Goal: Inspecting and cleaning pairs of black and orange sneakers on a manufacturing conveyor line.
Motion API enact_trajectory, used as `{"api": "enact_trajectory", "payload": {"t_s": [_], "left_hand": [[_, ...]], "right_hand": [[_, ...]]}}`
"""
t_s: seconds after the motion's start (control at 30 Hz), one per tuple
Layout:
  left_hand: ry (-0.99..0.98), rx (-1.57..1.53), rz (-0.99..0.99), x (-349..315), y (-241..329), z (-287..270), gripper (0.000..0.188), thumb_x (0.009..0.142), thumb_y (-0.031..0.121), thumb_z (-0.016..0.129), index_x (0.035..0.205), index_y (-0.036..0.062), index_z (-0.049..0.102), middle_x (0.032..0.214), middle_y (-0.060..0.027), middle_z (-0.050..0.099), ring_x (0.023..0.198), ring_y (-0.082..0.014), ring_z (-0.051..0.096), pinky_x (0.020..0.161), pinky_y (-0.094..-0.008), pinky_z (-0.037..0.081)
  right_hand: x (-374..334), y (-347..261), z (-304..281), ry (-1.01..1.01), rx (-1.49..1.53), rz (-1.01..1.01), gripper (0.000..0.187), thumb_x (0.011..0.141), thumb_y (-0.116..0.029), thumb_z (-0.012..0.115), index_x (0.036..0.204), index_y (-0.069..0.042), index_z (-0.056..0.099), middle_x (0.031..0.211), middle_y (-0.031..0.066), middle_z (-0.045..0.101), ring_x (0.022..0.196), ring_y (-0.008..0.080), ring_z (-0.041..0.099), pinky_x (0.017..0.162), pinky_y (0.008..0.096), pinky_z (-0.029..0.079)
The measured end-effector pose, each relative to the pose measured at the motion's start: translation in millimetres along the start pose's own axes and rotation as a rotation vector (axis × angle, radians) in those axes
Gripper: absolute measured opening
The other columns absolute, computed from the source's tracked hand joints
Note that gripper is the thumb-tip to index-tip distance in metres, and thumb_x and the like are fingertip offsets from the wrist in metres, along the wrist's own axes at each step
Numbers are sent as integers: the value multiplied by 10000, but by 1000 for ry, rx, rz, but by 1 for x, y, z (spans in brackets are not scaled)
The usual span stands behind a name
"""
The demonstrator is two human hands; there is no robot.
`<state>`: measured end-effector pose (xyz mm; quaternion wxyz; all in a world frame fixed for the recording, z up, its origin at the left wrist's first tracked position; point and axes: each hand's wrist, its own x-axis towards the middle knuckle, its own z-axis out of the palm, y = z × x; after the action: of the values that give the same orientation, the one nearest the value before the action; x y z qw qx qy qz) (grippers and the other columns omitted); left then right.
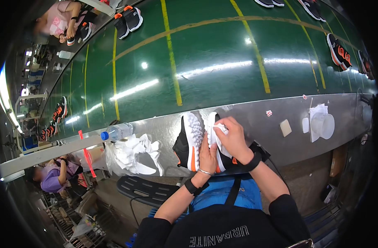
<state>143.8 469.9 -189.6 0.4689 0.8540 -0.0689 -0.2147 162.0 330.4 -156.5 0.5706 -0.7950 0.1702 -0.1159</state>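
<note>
- The shoe (212,118) lies on its side on the grey bench (253,120), in front of the person, with its white sole turned toward the left and its black upper to the right.
- The left hand (207,155) holds the shoe at its lower half, palm along the sole and thumb laid over the edge.
- The right hand (232,137) has its fingertips closed on a white cloth (222,128), pressed against the sole near the upper end.
- Just left of them, the second shoe (192,140) lies on its side, its white and orange sole facing the left hand.
- Further left on the bench, a clear bag of white rags (135,153) sits beside a bottle (119,132) with a blue cap.
- To the right are a beige block (285,128), a small white block (305,125) and a round white tub (322,126) on paper.
- Beyond the bench runs the green belt (209,49), crossed by yellow lines; a black pair (129,21) stands at its far left and an orange-lined pair (339,52) at its right.
- At the upper left, a co-worker in pink (60,20) handles another shoe; a person in purple (52,180) sits lower down.
</note>
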Motion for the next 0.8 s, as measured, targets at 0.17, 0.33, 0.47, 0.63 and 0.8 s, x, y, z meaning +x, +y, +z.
{"api": "enact_trajectory", "payload": {"t_s": [0.17, 0.33, 0.47, 0.63, 0.8], "left_hand": [[12, 33, 27, 0, 2, 1, 463, 895, 184, 408, 1270, -67, 302, 1262, -252, 379, 1185, -362, 362, 991, -365, 274], [28, -1, 68, 2, -2, 3, 462, 896, 184, 404, 1269, -69, 305, 1257, -255, 383, 1180, -364, 367, 990, -362, 275], [32, 1, 91, 2, -2, 3, 449, 901, 168, 375, 1272, -74, 298, 1253, -265, 382, 1176, -372, 369, 990, -364, 275], [44, 73, 107, 1, -2, 0, 450, 908, 167, 337, 1279, -79, 276, 1254, -277, 377, 1180, -379, 360, 991, -363, 272], [36, -81, -43, -30, 5, -4, 670, 810, 268, 575, 1284, -78, 251, 1225, -287, 381, 1147, -384, 381, 971, -385, 293]], "right_hand": [[22, 8, 8, 116, -42, -28, 128, 721, -94, 615, 795, 4, 577, 768, 144, 562, 715, 296, 565, 627, 341, 431], [13, 3, 8, 85, -22, -46, 112, 728, -80, 606, 799, 1, 576, 744, 144, 534, 701, 304, 548, 618, 345, 424], [-20, 0, 4, 40, -23, -136, 88, 718, -56, 604, 781, -10, 564, 735, 133, 493, 686, 313, 518, 604, 362, 413], [-54, 1, -22, -137, 181, 12, 107, 719, -47, 619, 812, -11, 581, 722, 93, 510, 668, 226, 528, 603, 297, 414], [-57, 11, -42, -69, 498, 398, 100, 820, -88, 589, 898, -27, 570, 788, -12, 568, 696, 42, 503, 631, 183, 408]]}}
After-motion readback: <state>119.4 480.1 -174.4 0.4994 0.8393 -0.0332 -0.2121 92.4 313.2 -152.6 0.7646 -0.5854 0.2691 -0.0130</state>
